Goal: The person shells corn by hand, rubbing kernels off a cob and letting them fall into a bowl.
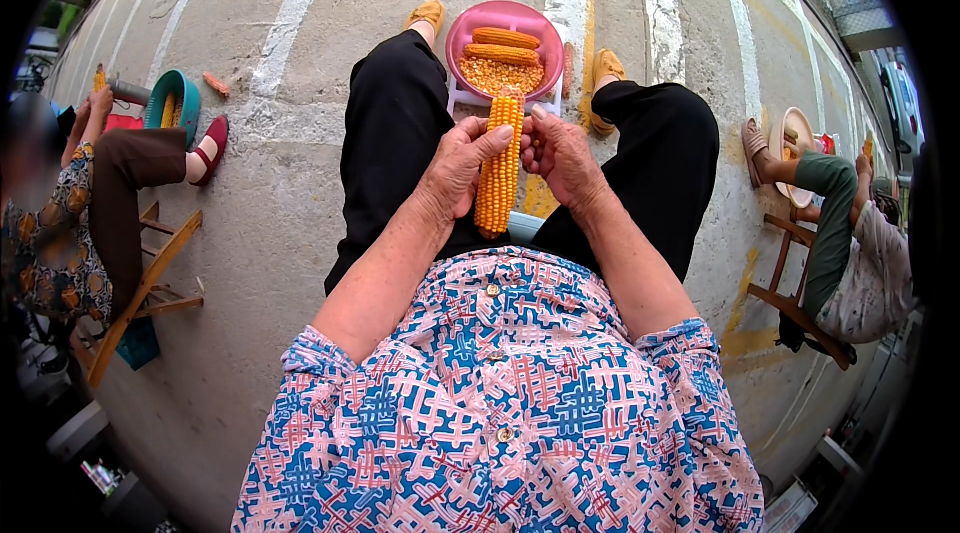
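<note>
the left hand (460, 163) is closed around a yellow corn cob (497, 173), its thumb laid over the kernels from the left side. the right hand (562, 155) is at the cob's right edge, near the upper end, with its fingers curled in and its thumb pointing up toward the cob; whether it pinches anything, i cannot tell, as the fingertips are partly hidden.

the cob is held lengthwise between the person's thighs, in black trousers (395, 148). its upper end overlaps the near edge of a round pink basin (505, 15), and its lower end points toward the person's patterned shirt (500, 363).

in the basin, two more cobs (502, 55) lie crosswise, one just beyond the other, toward the far edge. loose kernels (490, 78) cover the part toward the near edge. the basin sits on a pale support (463, 97) that shows at the near left edge. a reddish cob (568, 71) is just outside the basin's right edge.

on the ground (280, 173), striped with white and yellow lines, a seated co-worker (125, 193) at the left holds up a cob beside a teal basin (183, 83). another seated co-worker (845, 218), well apart at the right, is next to a whitish basin (797, 123).
</note>
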The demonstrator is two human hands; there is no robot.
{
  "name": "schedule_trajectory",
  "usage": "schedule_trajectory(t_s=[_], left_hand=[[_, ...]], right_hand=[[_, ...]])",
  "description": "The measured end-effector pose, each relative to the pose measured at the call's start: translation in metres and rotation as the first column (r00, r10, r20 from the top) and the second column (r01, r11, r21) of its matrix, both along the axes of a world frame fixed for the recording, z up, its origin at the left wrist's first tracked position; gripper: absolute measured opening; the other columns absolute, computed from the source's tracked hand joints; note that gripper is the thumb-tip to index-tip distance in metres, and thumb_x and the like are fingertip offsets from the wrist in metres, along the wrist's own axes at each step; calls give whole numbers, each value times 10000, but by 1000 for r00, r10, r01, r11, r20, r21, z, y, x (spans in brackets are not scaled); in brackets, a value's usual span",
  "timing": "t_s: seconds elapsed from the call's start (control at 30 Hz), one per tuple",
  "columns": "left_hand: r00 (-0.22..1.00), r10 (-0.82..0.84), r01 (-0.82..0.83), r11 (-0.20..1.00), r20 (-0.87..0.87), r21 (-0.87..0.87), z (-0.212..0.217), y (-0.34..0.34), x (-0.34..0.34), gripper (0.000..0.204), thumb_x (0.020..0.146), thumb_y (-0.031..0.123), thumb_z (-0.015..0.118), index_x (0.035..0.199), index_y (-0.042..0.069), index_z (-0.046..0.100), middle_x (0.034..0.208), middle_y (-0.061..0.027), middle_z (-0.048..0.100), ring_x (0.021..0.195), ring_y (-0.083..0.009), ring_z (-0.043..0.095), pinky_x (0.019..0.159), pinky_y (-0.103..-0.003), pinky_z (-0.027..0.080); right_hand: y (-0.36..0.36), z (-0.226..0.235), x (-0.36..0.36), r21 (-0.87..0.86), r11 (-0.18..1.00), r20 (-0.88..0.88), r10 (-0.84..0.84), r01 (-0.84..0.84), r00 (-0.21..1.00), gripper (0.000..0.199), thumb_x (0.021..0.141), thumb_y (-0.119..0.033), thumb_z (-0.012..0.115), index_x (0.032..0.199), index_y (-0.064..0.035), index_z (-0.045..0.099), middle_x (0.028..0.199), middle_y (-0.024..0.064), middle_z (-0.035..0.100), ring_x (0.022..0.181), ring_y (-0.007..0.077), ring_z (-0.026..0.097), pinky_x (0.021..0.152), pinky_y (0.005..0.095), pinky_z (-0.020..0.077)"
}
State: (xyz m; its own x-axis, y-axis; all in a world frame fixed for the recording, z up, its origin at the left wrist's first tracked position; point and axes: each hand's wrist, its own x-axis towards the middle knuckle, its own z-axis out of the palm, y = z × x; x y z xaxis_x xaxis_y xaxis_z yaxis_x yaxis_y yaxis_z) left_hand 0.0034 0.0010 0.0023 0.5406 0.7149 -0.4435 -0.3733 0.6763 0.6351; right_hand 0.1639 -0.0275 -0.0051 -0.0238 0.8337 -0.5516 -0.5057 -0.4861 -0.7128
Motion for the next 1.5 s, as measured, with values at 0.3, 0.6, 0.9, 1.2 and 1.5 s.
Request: schedule_trajectory(t_s=[0.3,0.6,0.9,1.2,1.5], left_hand=[[995,-44,49,997,-84,55,-2,-4,0,313,845,144,649,1087,3,508,962,-84,625,870,-134,604,807,-271,483],[994,-43,52,995,-98,90,-15,-3,0,342,855,159,639,1121,-7,501,976,-78,615,877,-134,601,817,-268,474],[995,-57,65,993,-88,100,-12,-6,1,377,855,208,647,1131,1,495,987,-62,580,891,-120,570,807,-262,463],[995,-52,59,994,-82,91,-8,-6,-1,384,855,208,648,1142,7,491,990,-55,582,902,-119,573,810,-261,466],[997,-40,45,996,-58,75,-11,-6,-1,377,861,202,638,1151,13,489,996,-50,588,886,-117,581,801,-259,473]], right_hand=[[-1,-5,2,76,996,98,46,-54,994,265,886,-322,587,770,-85,568,648,-33,523,516,38,464,452,162,366],[0,-2,-2,98,994,142,29,-43,989,258,897,-295,564,743,-88,562,634,-32,508,511,44,439,466,174,351],[-2,-4,1,152,986,170,48,-75,984,229,900,-258,523,767,-79,579,637,-24,515,513,56,434,475,194,352],[-3,-7,1,129,991,115,27,-42,993,206,888,-250,532,791,-78,589,651,-15,544,512,64,465,474,197,376],[-3,-8,2,89,996,77,24,-31,997,192,877,-253,536,802,-85,590,665,-8,559,523,74,490,485,204,398]])
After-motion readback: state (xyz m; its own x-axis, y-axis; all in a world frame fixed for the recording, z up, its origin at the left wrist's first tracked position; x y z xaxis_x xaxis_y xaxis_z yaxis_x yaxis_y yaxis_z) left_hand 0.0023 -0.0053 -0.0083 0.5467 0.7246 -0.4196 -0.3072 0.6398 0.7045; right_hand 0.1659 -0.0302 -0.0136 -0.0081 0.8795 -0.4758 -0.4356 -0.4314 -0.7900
